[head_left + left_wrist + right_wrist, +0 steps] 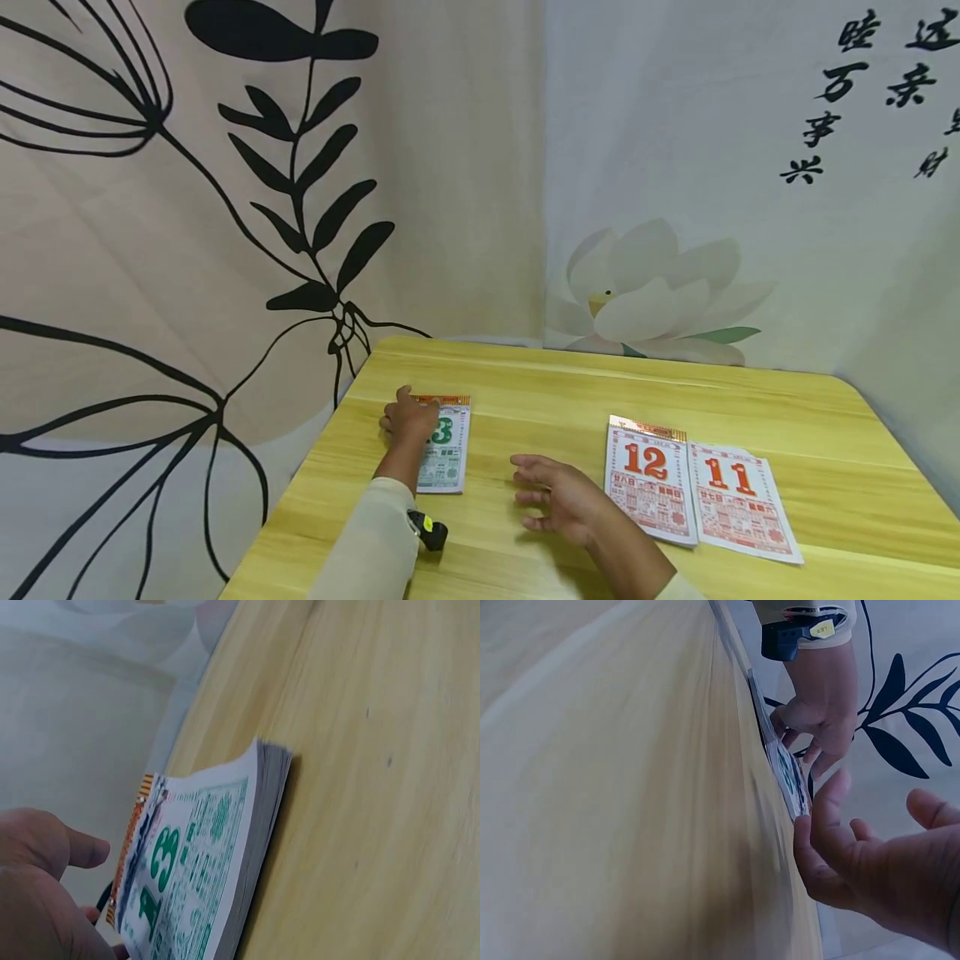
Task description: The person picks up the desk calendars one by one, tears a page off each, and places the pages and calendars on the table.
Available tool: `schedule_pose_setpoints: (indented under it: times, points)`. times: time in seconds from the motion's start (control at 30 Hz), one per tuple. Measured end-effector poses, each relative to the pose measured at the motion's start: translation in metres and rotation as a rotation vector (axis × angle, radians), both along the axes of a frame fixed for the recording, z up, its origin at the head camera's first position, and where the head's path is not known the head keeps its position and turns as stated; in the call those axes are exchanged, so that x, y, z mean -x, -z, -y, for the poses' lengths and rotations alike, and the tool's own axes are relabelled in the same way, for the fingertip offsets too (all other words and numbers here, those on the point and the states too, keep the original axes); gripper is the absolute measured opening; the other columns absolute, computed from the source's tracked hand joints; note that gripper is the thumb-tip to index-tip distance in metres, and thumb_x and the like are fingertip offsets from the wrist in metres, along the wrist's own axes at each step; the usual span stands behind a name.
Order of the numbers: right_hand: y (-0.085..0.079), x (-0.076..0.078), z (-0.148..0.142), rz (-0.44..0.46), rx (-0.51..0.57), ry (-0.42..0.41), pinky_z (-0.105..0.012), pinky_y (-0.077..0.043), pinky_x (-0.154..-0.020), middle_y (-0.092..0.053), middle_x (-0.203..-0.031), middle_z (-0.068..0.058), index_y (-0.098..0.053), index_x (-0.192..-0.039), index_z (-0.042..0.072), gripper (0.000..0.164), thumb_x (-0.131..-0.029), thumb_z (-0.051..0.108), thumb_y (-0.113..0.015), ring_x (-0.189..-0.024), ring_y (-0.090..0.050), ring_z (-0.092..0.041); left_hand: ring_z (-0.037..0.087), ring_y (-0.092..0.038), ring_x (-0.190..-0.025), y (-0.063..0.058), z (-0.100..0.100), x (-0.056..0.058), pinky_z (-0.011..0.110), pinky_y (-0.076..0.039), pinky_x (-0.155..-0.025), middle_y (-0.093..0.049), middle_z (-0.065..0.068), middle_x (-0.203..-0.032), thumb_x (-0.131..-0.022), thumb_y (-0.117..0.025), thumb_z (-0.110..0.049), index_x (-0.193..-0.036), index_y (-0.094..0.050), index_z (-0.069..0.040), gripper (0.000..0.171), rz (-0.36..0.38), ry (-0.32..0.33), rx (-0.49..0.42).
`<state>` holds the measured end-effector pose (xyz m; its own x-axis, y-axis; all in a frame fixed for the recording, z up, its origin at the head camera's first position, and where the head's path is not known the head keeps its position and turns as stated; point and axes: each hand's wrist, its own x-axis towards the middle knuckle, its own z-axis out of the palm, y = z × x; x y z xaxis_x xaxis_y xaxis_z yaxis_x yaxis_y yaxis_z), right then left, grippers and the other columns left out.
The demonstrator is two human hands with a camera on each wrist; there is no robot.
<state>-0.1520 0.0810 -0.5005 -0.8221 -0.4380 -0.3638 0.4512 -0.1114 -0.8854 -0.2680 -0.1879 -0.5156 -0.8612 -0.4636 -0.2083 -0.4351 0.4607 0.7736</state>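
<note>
A tear-off calendar pad (448,467) with a green 13 and an orange header strip lies on the left part of the table. My left hand (411,421) is over its upper left corner. In the left wrist view the thumb of that hand (41,877) points at the header of the pad (199,862), a small gap between them. Other fingertips are at the pad's left edge, partly hidden. My right hand (558,496) hovers over the middle of the table, fingers spread and loosely bent, holding nothing.
Right of my right hand lies a second calendar pad (648,483) with a red 12. Beside it is a loose calendar sheet (742,500) with a red 11. A black device (429,531) is strapped to my left wrist. A printed curtain (465,167) hangs behind the wooden table (540,392).
</note>
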Motion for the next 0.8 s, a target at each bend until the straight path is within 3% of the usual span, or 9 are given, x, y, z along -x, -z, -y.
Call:
schedule_pose_setpoints:
  times: [0.23,0.5,0.8]
  points:
    - [-0.002,0.004,0.015,0.024,0.049,-0.031,-0.043,-0.06,-0.093,-0.028,-0.169,-0.031,-0.041,-0.164,0.004,0.063,-0.111,0.031,-0.059,-0.133,-0.046,-0.036,0.046,-0.033,-0.126,-0.003,0.002,0.002,0.059,-0.034,-0.111,-0.041,0.034,-0.151,-0.11,-0.062,-0.033,-0.171,-0.024,-0.008,0.076,0.013,0.015,0.01]
    - [-0.001,0.005,0.041,0.053,0.122,-0.045,-0.059,-0.054,-0.109,-0.015,-0.174,-0.036,-0.027,-0.169,0.0,0.073,-0.11,0.029,-0.057,-0.158,-0.018,-0.057,0.046,-0.036,-0.126,-0.001,0.003,0.004,0.061,-0.031,-0.113,-0.046,0.033,-0.149,-0.109,-0.062,-0.034,-0.17,-0.026,-0.005,0.076,0.022,0.022,0.052]
    - [0.0,0.006,0.061,0.043,0.122,-0.02,-0.058,-0.051,-0.11,-0.018,-0.173,-0.035,-0.028,-0.169,0.0,0.072,-0.108,0.025,-0.058,-0.158,-0.018,-0.058,0.047,-0.041,-0.124,-0.006,0.009,0.004,0.061,-0.033,-0.109,-0.053,0.033,-0.141,-0.109,-0.059,-0.034,-0.168,-0.031,-0.004,0.072,0.033,-0.001,0.08]
